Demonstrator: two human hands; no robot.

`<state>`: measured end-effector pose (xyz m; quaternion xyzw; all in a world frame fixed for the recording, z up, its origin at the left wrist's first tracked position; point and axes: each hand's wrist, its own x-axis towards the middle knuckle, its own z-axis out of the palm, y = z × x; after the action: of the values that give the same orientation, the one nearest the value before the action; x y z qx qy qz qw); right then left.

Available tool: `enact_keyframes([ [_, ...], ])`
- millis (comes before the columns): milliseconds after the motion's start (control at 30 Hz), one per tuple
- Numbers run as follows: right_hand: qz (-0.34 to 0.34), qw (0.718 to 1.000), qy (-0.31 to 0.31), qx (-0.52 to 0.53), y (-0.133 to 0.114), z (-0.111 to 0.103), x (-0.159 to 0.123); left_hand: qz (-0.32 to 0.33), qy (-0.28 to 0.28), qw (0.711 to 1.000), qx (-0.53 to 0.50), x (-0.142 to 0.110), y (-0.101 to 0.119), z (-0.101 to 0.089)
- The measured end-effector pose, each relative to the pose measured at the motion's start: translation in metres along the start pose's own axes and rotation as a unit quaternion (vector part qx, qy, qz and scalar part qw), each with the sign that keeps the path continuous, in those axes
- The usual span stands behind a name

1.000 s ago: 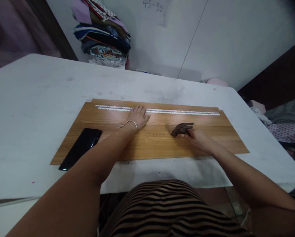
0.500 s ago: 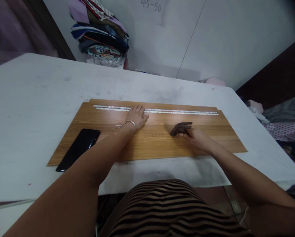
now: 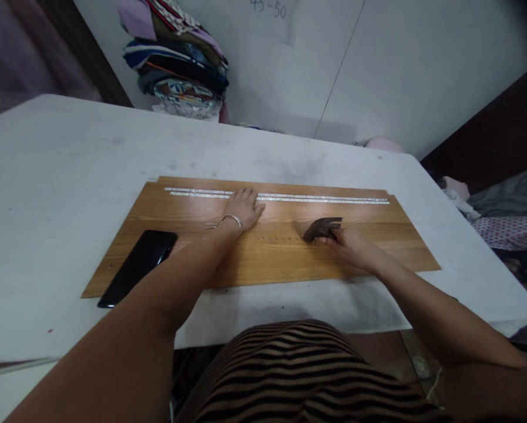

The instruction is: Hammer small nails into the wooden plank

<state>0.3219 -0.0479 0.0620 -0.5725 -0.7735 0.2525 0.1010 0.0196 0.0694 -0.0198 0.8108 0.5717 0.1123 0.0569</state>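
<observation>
My left hand (image 3: 242, 209) lies flat on the wooden board (image 3: 192, 217), fingers stretched out over two white marked strips (image 3: 307, 197) that run along its far side. My right hand (image 3: 349, 245) is closed around a claw hammer (image 3: 321, 228) close below its head. The hammer's face rests on the board, or just over it, at the right end of a row of small nails (image 3: 274, 238). The hammer's handle is hidden by my hand and forearm. Beside my left wrist lie a few thin metal pieces (image 3: 211, 225), perhaps nails.
A black phone (image 3: 140, 264) lies across the board's left front corner. The board sits on a white-covered table (image 3: 51, 194). Behind the table, a stack of folded cloth (image 3: 179, 64) stands against the pale wall (image 3: 285, 82). More fabric (image 3: 505, 232) is piled at the right.
The view has shifted very slightly. Both hands and the hammer keep their places on the board.
</observation>
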Motion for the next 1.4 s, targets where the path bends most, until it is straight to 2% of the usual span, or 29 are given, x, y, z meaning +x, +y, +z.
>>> enact_keyframes([
  [400, 0.023, 1.0, -0.015, -0.006, 0.0029, -0.0003, -0.0005, -0.002, 0.008, 1.0, 0.001, 0.001, -0.0021, 0.0038],
  [633, 0.003, 1.0, -0.011, 0.027, 0.0008, 0.0012, -0.0002, -0.001, 0.008, 1.0, -0.001, 0.001, -0.0017, 0.0021],
  [867, -0.001, 1.0, 0.003, -0.005, 0.0026, -0.0004, -0.0015, -0.001, 0.011, 1.0, 0.0, 0.0008, -0.0014, 0.0025],
  [1133, 0.022, 1.0, -0.019, -0.01, 0.0036, 0.0016, -0.0003, 0.002, 0.006, 1.0, -0.015, 0.0017, -0.0023, 0.0025],
  [1267, 0.004, 1.0, -0.007, -0.016, 0.0042, -0.0007, -0.0001, -0.002, 0.009, 1.0, -0.008, 0.0014, -0.002, 0.0027],
  [1400, 0.02, 0.999, -0.003, -0.032, 0.0029, -0.0023, 0.0, 0.002, 0.013, 1.0, -0.01, 0.0013, -0.0021, 0.0031],
])
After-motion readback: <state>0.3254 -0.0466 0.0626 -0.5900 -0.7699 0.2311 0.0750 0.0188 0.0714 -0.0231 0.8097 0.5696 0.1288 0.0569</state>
